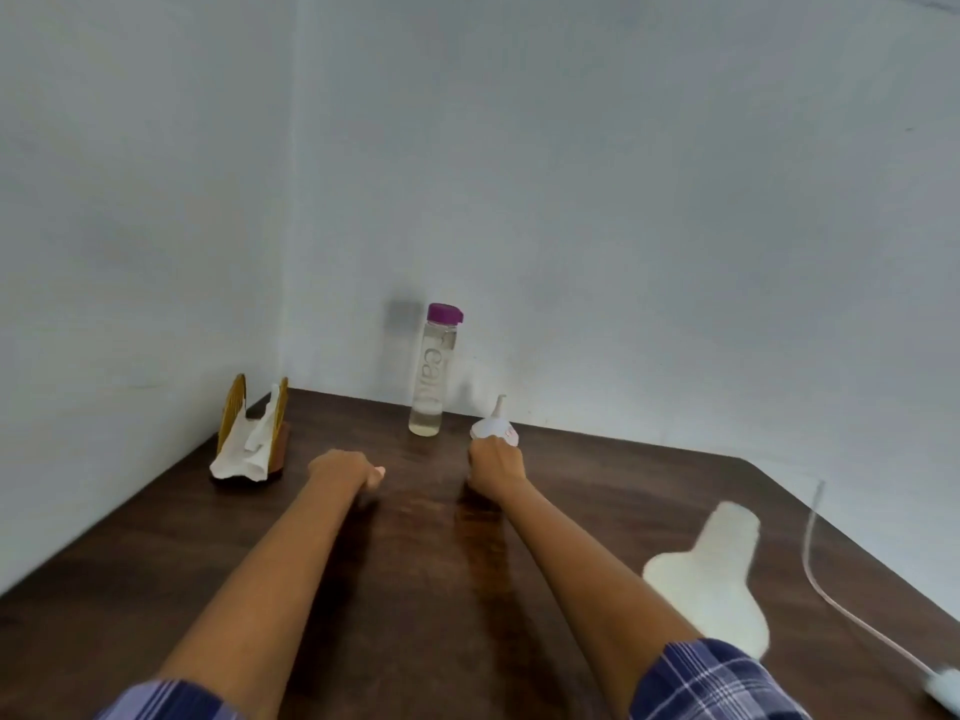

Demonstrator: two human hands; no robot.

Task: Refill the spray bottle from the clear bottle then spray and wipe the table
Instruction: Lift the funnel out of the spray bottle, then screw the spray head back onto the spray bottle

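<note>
The right hand (496, 459) gripped the white spray bottle (493, 426), light and smooth, just right of the clear bottle (434, 376). The left hand (345, 470) was clenched and held nothing.

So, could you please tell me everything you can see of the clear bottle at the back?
The clear bottle is a slim, see-through cylinder, apparently plastic, with a purple cap on top and pale lettering down its side. It stands upright on the dark wooden table near the wall. A little clear liquid sits at the bottom. Neither hand touches it.

Purple-capped clear bottle (432, 371), plaid sleeve (711, 683)
</note>
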